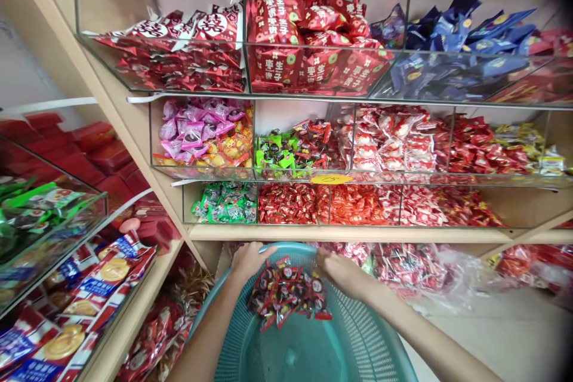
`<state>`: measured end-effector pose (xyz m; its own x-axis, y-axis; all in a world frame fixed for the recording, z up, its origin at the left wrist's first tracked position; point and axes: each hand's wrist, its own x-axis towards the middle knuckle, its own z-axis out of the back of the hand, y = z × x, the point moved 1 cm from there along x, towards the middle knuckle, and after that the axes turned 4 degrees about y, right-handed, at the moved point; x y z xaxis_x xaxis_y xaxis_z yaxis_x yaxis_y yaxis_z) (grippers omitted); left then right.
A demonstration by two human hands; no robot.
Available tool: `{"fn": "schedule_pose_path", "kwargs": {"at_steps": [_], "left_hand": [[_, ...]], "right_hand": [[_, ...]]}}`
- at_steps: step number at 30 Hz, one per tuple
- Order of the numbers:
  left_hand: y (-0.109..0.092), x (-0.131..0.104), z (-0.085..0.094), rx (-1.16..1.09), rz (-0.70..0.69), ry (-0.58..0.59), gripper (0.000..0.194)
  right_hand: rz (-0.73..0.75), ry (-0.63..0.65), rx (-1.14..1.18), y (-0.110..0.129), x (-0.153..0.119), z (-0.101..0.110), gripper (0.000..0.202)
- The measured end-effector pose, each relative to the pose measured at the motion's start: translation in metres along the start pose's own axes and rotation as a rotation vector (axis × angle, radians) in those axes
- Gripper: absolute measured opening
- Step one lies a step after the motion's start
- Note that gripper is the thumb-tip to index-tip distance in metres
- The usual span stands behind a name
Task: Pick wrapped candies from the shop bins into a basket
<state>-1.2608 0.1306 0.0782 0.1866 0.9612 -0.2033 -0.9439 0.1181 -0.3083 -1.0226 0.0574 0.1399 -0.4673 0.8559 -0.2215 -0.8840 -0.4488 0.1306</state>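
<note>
A large teal plastic basket (367, 334) with slotted walls stands below the shelves, tilted toward me. My left hand (249, 262) is closed at the left part of its far rim. My right hand (340, 271) is closed at the same rim farther right, its fingertips mostly hidden. Between my hands, a pile of small wrapped candies (289, 292) in red, dark and clear wrappers lies against the basket's far side. The basket's bottom shows bare nearer to me.
Clear-walled bins above hold red snack packs (277, 30), blue packets (461, 30), purple candies (192, 125) and green-wrapped candies (228, 203). A wooden shelf edge (340, 233) runs just above the basket. Bagged candies (412, 265) sit behind it; coin-printed packets (102, 280) fill a bin at left.
</note>
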Motion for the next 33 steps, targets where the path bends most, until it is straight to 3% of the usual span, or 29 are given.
{"fn": "schedule_pose_path", "kwargs": {"at_steps": [7, 13, 17, 21, 24, 26, 29, 33], "left_hand": [[-0.001, 0.001, -0.002, -0.004, -0.001, 0.004, 0.066], [0.000, -0.002, 0.000, -0.006, -0.008, -0.017, 0.062], [0.001, 0.000, 0.000, -0.015, -0.008, -0.016, 0.060], [0.001, 0.002, -0.002, -0.019, -0.014, -0.019, 0.061], [0.002, 0.002, -0.003, -0.021, -0.015, -0.021, 0.061], [0.003, 0.001, -0.002, -0.024, -0.012, -0.026, 0.061], [0.003, -0.001, -0.001, -0.027, -0.007, -0.035, 0.060], [0.003, -0.002, 0.000, -0.011, -0.021, -0.037, 0.059]], "right_hand": [[-0.069, 0.081, -0.118, 0.006, -0.002, -0.021, 0.026], [-0.092, 0.008, -0.172, 0.015, 0.003, -0.013, 0.025], [-0.036, -0.095, -0.122, 0.019, -0.006, 0.033, 0.018], [0.096, -0.357, 0.038, 0.021, -0.014, 0.120, 0.026], [-0.013, -0.544, -0.023, 0.012, -0.002, 0.185, 0.025], [-0.202, -0.530, -0.116, 0.003, 0.017, 0.213, 0.021], [-0.423, -0.442, -0.180, -0.009, 0.047, 0.230, 0.022], [-0.511, -0.399, -0.157, -0.016, 0.072, 0.226, 0.030]]}}
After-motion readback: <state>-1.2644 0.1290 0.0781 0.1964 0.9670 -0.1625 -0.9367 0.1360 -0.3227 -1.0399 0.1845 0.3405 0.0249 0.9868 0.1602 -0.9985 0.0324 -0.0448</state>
